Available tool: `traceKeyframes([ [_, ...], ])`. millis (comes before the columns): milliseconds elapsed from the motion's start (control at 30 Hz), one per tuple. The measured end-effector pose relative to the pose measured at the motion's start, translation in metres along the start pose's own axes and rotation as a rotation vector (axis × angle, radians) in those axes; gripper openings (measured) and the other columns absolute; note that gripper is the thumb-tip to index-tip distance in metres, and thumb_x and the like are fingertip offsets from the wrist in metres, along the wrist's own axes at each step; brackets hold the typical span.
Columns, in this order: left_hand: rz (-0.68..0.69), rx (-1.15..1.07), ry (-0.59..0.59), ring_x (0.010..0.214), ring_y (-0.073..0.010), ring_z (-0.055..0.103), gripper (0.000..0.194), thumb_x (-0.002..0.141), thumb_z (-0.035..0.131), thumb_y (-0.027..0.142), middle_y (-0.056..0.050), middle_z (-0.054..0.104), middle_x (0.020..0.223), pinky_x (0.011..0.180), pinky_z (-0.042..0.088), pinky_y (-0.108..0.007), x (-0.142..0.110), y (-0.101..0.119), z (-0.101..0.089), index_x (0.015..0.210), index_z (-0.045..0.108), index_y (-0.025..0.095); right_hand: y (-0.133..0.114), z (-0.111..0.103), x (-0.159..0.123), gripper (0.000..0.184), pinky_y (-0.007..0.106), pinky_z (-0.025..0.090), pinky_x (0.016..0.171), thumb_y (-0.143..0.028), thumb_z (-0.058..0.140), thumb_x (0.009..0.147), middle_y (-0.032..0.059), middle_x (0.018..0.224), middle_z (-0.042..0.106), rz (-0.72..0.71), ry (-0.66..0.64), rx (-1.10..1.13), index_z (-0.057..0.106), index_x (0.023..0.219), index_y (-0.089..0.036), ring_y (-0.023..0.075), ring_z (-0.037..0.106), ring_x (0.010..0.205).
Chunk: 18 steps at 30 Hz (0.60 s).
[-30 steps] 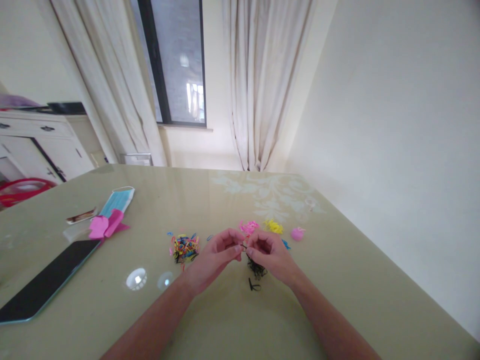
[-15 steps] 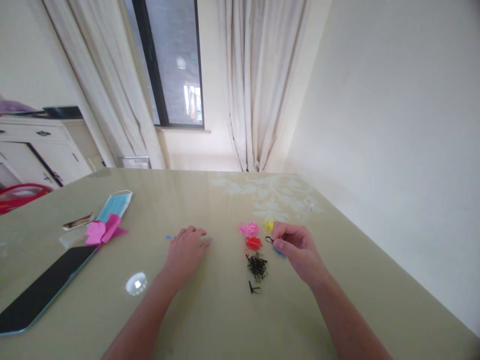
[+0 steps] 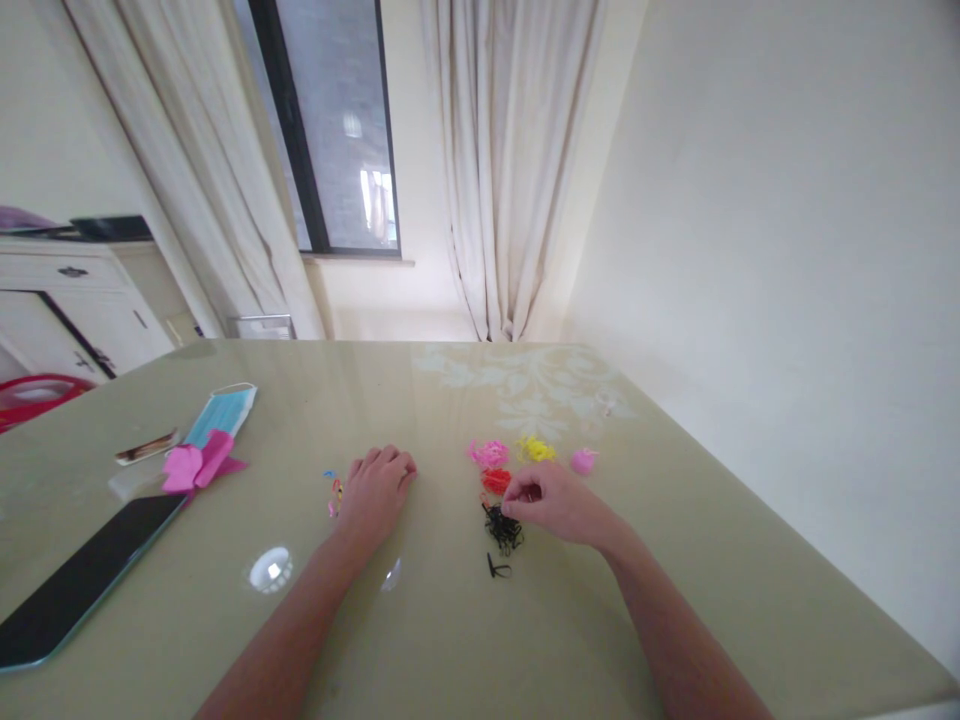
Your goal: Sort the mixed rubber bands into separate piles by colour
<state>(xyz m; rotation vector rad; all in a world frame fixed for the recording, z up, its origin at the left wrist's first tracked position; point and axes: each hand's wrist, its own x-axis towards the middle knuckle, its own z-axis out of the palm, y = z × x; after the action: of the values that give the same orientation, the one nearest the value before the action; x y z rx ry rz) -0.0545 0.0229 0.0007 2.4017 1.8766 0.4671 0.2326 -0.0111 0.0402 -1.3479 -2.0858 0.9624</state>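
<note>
My left hand (image 3: 375, 490) lies palm down on the table (image 3: 465, 640), its fingers curled over a mixed pile of small coloured rubber bands; only a few bands (image 3: 334, 492) show at its left edge. My right hand (image 3: 559, 508) has its fingertips pinched together at the top of a black band pile (image 3: 502, 530); what they hold is too small to make out. Just beyond are a red pile (image 3: 495, 481), a pink pile (image 3: 487, 453) and a yellow pile (image 3: 536, 449). A single black band (image 3: 497, 570) lies nearer to me.
A small pink object (image 3: 583, 461) lies right of the yellow pile. At the left lie a dark flat slab (image 3: 75, 585), a pink bow (image 3: 196, 465), a blue face mask (image 3: 221, 412) and a small wrapper (image 3: 146, 447). A wall runs along the table's right edge.
My hands parted from a shared pinch. The left went down onto the mixed pile. The right carried a black band out to the right, then came back to the black pile.
</note>
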Motion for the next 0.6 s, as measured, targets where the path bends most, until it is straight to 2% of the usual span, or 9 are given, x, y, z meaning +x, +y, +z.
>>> traceKeyframes([
  [67, 0.038, -0.121, 0.063, 0.102, -0.0288, 0.064, 0.021, 0.099, 0.051, 0.024, -0.010, 0.074, 0.101, 0.091, 0.046, -0.041, 0.000, 0.004, 0.002, 0.094, 0.071, 0.020, 0.007, 0.004, 0.004, 0.017, 0.025, 0.030, 0.052, -0.021, 0.071, 0.080, -0.0025, 0.057, 0.061, 0.043, -0.040, -0.062, 0.075, 0.064, -0.017, 0.0107, 0.046, 0.054],
  [133, 0.075, -0.341, 0.067, 0.093, -0.0249, 0.066, 0.021, 0.099, 0.051, 0.027, -0.008, 0.074, 0.095, 0.087, 0.049, -0.037, 0.000, 0.011, 0.004, 0.093, 0.069, 0.019, 0.012, 0.005, 0.006, 0.019, 0.025, 0.028, 0.052, -0.020, 0.073, 0.079, -0.0033, 0.054, 0.058, 0.097, -0.050, -0.105, 0.073, 0.061, -0.016, 0.0103, 0.045, 0.052],
  [200, 0.103, -0.586, 0.001, 0.087, -0.0218, 0.069, 0.019, 0.097, 0.056, 0.032, -0.005, 0.076, 0.092, 0.082, 0.051, -0.033, -0.003, 0.020, 0.006, 0.092, 0.071, 0.020, 0.013, 0.004, 0.007, 0.020, 0.026, 0.029, 0.053, -0.021, 0.076, 0.078, -0.0031, 0.055, 0.059, 0.134, -0.007, -0.116, 0.071, 0.059, -0.016, 0.0110, 0.047, 0.054],
  [267, 0.120, -0.773, -0.078, 0.087, -0.0203, 0.071, 0.017, 0.094, 0.063, 0.035, -0.003, 0.078, 0.092, 0.082, 0.053, -0.031, -0.007, 0.030, 0.008, 0.094, 0.073, 0.021, 0.009, 0.003, 0.007, 0.019, 0.026, 0.031, 0.055, -0.025, 0.078, 0.079, -0.0022, 0.059, 0.062, 0.110, 0.040, -0.075, 0.073, 0.063, -0.016, 0.0124, 0.050, 0.057],
  [433, 0.139, -0.995, -0.180, 0.089, -0.0190, 0.074, 0.017, 0.092, 0.068, 0.034, -0.003, 0.081, 0.095, 0.083, 0.055, -0.029, -0.016, 0.047, 0.011, 0.098, 0.078, 0.022, -0.007, 0.014, 0.007, 0.015, 0.025, 0.032, 0.056, -0.033, 0.079, 0.081, -0.0021, 0.068, 0.062, -0.059, 0.095, 0.105, 0.080, 0.084, -0.019, 0.0126, 0.049, 0.062],
  [600, 0.122, -1.153, -0.224, 0.087, -0.0186, 0.074, 0.017, 0.088, 0.073, 0.034, -0.004, 0.081, 0.094, 0.083, 0.057, -0.029, -0.017, 0.052, 0.010, 0.096, 0.078, 0.019, -0.008, 0.026, 0.008, 0.012, 0.025, 0.032, 0.055, -0.028, 0.074, 0.084, -0.0025, 0.063, 0.056, -0.086, 0.138, 0.104, 0.077, 0.078, -0.017, 0.0121, 0.047, 0.060],
])
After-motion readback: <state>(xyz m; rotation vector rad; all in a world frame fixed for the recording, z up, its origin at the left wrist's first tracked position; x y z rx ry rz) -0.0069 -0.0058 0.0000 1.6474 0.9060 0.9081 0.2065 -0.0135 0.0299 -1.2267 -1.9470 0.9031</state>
